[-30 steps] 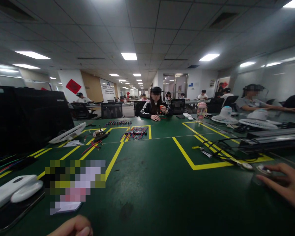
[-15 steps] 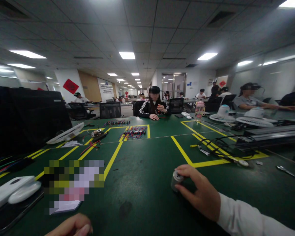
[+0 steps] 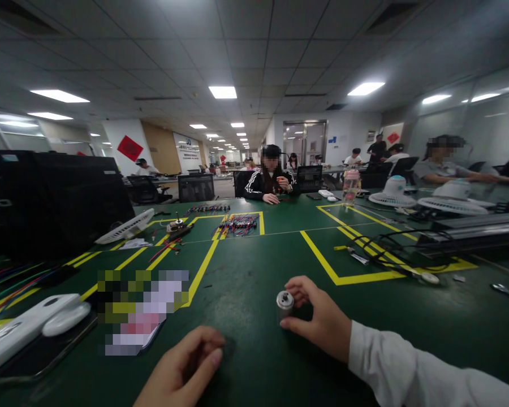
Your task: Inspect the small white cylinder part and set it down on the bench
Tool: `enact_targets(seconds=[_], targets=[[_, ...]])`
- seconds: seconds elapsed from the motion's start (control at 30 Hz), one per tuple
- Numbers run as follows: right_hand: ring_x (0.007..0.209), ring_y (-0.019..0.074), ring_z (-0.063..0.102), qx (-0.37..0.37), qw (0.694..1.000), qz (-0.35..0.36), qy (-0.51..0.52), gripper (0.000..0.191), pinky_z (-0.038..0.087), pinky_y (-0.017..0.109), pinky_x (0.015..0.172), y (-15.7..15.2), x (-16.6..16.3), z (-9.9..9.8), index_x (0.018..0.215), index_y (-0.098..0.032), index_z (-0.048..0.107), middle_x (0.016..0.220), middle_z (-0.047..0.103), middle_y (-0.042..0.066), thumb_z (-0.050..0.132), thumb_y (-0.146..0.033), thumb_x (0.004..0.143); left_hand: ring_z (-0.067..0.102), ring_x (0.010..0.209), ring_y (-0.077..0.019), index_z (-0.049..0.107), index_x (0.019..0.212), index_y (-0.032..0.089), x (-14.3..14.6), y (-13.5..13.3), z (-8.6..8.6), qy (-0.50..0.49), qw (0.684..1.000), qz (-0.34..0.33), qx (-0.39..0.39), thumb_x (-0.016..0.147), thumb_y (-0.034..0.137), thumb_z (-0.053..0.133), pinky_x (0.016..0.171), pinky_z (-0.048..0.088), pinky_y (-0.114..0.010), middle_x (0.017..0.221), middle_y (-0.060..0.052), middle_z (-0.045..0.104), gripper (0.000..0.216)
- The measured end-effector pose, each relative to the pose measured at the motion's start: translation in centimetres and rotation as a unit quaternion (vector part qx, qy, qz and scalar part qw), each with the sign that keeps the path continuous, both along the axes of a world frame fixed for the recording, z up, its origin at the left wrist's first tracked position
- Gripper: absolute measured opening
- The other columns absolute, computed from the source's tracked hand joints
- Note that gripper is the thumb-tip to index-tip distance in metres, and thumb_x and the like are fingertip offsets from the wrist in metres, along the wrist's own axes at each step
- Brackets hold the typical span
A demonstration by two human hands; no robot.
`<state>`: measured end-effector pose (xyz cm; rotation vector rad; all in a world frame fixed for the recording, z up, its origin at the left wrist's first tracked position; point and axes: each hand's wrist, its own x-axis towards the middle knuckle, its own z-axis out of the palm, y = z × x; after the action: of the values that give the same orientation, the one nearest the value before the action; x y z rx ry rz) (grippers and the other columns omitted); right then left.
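Far to the left of the metal cylinder (image 3: 284, 306), a white case (image 3: 21, 332) lies on the green table (image 3: 246, 265). Nearer, just left of the cylinder and closer to the camera, the left hand (image 3: 182, 368) rests with its fingers curled in toward the thumb; whether it holds anything cannot be told. The cylinder stands upright on the table, shiny end up. The right hand (image 3: 322, 325) is right against it, thumb and fingertips pinching its sides. Beyond the cylinder and to its right, black cables (image 3: 385, 249) sprawl across yellow tape lines. Far right of the cylinder lies a wrench (image 3: 507, 291).
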<state>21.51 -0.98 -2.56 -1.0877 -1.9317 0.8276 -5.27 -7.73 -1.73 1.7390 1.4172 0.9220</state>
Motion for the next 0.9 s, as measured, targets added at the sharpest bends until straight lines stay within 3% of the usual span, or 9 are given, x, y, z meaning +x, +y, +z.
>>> enact_targets(seconds=[0.1, 0.17, 0.33, 0.43, 0.53, 0.7, 0.9], targets=[[0.086, 0.0132, 0.056, -0.010, 1.000, 0.013, -0.003, 0.043, 0.045, 0.030, 0.078, 0.1, 0.0, 0.2, 0.102, -0.017, 0.049, 0.096, 0.060, 0.003, 0.071, -0.025, 0.067, 0.057, 0.067, -0.0179, 0.058, 0.100, 0.023, 4.1, 1.9, 0.5, -0.011, 0.998, -0.028, 0.055, 0.086, 0.029, 0.054, 0.062, 0.047, -0.028, 0.077, 0.001, 0.061, 0.015], [0.086, 0.0133, 0.056, -0.007, 1.000, 0.019, -0.005, 0.040, 0.045, 0.030, 0.078, 0.1, 0.1, 0.3, 0.101, -0.017, 0.049, 0.095, 0.060, 0.003, 0.069, -0.024, 0.068, 0.058, 0.072, -0.0177, 0.056, 0.106, 0.022, 6.6, 3.2, 0.5, -0.022, 0.996, -0.035, 0.083, 0.087, 0.026, 0.054, 0.065, 0.048, -0.029, 0.091, -0.003, 0.062, 0.020], [0.085, 0.0121, 0.056, 0.003, 0.999, 0.035, -0.006, 0.037, 0.045, 0.028, 0.077, 0.1, 0.0, 0.4, 0.102, -0.017, 0.049, 0.095, 0.060, 0.002, 0.067, -0.021, 0.069, 0.058, 0.076, -0.0187, 0.063, 0.092, 0.020, 10.2, 5.4, 1.3, -0.027, 0.989, -0.037, 0.144, 0.085, 0.024, 0.057, 0.065, 0.046, -0.029, 0.091, -0.004, 0.060, 0.010], [0.085, 0.0122, 0.056, 0.007, 0.999, 0.037, -0.009, 0.038, 0.045, 0.027, 0.077, 0.0, 0.1, 0.4, 0.102, -0.017, 0.049, 0.095, 0.060, 0.002, 0.067, -0.020, 0.069, 0.058, 0.078, -0.0193, 0.064, 0.079, 0.019, 10.1, 5.8, 2.3, -0.022, 0.985, -0.023, 0.167, 0.087, 0.025, 0.054, 0.066, 0.045, -0.029, 0.084, -0.003, 0.059, 0.014], [0.086, 0.0129, 0.055, 0.010, 0.999, 0.036, -0.014, 0.036, 0.045, 0.029, 0.078, -0.1, 0.6, 0.6, 0.101, -0.017, 0.050, 0.096, 0.059, 0.002, 0.066, -0.021, 0.069, 0.059, 0.084, -0.0207, 0.064, 0.085, 0.019, 9.0, 5.9, 2.8, -0.015, 0.984, -0.007, 0.175, 0.091, 0.030, 0.048, 0.068, 0.044, -0.030, 0.088, -0.004, 0.062, 0.020], [0.087, 0.0125, 0.056, 0.011, 0.999, 0.036, -0.021, 0.036, 0.045, 0.028, 0.079, -0.3, 1.8, 0.8, 0.103, -0.016, 0.049, 0.097, 0.059, 0.003, 0.064, -0.020, 0.071, 0.062, 0.074, -0.0203, 0.072, 0.091, 0.021, 7.4, 6.0, 1.4, 0.035, 0.988, -0.056, 0.138, 0.087, 0.026, 0.056, 0.065, 0.045, -0.030, 0.085, -0.004, 0.071, 0.017], [0.088, 0.0127, 0.056, 0.014, 0.999, 0.030, -0.033, 0.036, 0.045, 0.029, 0.080, -0.4, 1.8, 0.7, 0.105, -0.016, 0.048, 0.099, 0.058, 0.004, 0.063, -0.021, 0.073, 0.060, 0.085, -0.0242, 0.076, 0.083, 0.028, 7.6, 6.4, -0.1, 0.085, 0.983, -0.105, 0.124, 0.079, 0.023, 0.066, 0.078, 0.042, -0.036, 0.084, -0.001, 0.070, 0.012]])
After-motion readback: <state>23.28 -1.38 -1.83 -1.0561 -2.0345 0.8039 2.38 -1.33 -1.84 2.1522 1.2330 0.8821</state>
